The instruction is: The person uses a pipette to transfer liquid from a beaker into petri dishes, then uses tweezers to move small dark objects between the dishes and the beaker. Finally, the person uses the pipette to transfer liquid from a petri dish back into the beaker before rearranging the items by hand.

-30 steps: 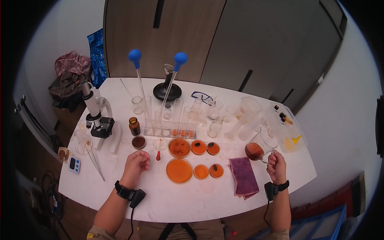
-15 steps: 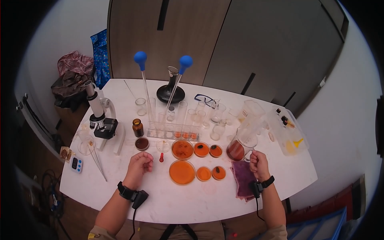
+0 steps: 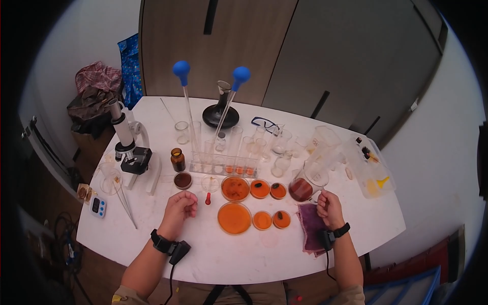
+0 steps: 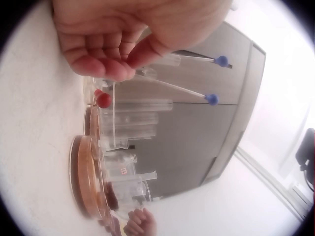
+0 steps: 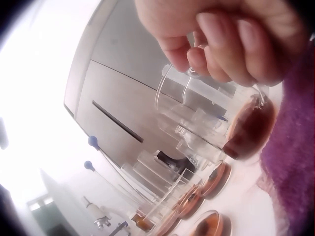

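A glass beaker of dark red-brown liquid (image 3: 301, 189) stands right of the orange dishes, beside a purple cloth (image 3: 311, 226). My right hand (image 3: 331, 208) grips its handle; in the right wrist view the fingers (image 5: 216, 44) curl round the glass handle above the liquid (image 5: 251, 128). My left hand (image 3: 179, 211) rests near the table, its fingers loosely curled with nothing in them, left of a small red-bulbed dropper (image 3: 208, 198). In the left wrist view that red bulb (image 4: 104, 100) shows just past the fingertips. Round dishes of orange material (image 3: 234, 218) lie in two rows between the hands.
A tube rack (image 3: 223, 169) with two blue-bulbed pipettes (image 3: 241, 75) stands behind the dishes. At the left are a microscope (image 3: 133, 152), brown bottle (image 3: 178, 159) and timer (image 3: 98, 207). Black flask (image 3: 220, 117), glassware and goggles (image 3: 265, 123) stand behind; a plastic tray (image 3: 373, 168) lies right.
My right hand has moved the beaker left, from the right of the cloth to its back edge, and the beaker now looks more upright. My left hand has hardly moved.
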Demonstrator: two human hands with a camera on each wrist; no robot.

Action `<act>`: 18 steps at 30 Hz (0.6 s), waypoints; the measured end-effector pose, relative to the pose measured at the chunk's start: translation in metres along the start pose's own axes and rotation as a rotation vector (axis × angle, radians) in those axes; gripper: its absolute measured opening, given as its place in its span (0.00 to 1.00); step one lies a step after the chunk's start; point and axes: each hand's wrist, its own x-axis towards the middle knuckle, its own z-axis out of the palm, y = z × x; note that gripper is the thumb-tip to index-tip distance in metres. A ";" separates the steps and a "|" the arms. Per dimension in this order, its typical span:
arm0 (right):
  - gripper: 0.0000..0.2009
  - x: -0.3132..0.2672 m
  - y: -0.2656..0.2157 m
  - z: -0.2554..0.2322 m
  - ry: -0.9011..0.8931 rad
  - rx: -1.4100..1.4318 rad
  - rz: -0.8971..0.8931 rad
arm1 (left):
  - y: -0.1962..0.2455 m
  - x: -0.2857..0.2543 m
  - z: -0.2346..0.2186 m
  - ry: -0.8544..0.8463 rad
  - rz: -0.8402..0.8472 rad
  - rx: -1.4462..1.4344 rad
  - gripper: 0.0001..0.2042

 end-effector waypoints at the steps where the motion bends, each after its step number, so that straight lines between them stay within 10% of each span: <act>1: 0.16 -0.001 -0.001 0.000 -0.002 -0.043 -0.028 | 0.001 -0.001 0.000 0.002 -0.001 -0.001 0.05; 6: 0.11 -0.021 -0.015 0.010 0.151 -0.367 -0.134 | 0.001 -0.001 0.000 0.004 0.007 0.016 0.05; 8: 0.07 -0.019 -0.017 -0.007 0.455 -0.835 -0.701 | 0.003 -0.002 0.001 0.012 0.007 0.012 0.05; 12: 0.04 -0.053 -0.073 0.029 0.377 -0.499 -0.507 | 0.002 -0.002 0.003 -0.003 0.005 0.019 0.05; 18: 0.16 -0.061 -0.112 0.096 -0.033 -0.545 -0.897 | 0.002 -0.003 0.002 -0.003 0.014 0.002 0.05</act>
